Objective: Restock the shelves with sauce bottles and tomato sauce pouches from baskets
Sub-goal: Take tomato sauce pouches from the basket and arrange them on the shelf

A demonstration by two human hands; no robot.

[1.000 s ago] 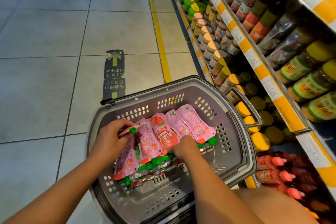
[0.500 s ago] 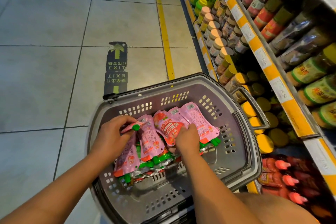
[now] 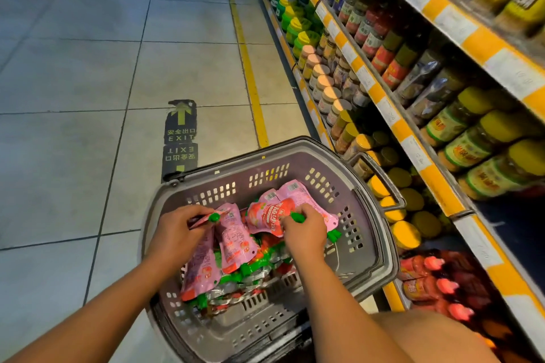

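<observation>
— Where are the pouches?
— Pink tomato sauce pouches with green caps [image 3: 236, 242] lie heaped in the grey perforated plastic basket [image 3: 368, 244], lower centre of the frame.
— And the hands?
— The left hand [image 3: 174, 233] pinches one pouch by its cap; the right hand [image 3: 303, 233] grips another's green cap.
— Room around?
— Pale tiled floor [image 3: 88, 68] spreads open at left; yellow-edged shelves of jars [image 3: 413, 132] crowd the basket's right rim.

Grey basket [image 3: 368, 215] on tiled floor [image 3: 88, 82], pink pouches [image 3: 236, 242] piled inside, stocked shelves [image 3: 398, 132] beside
</observation>
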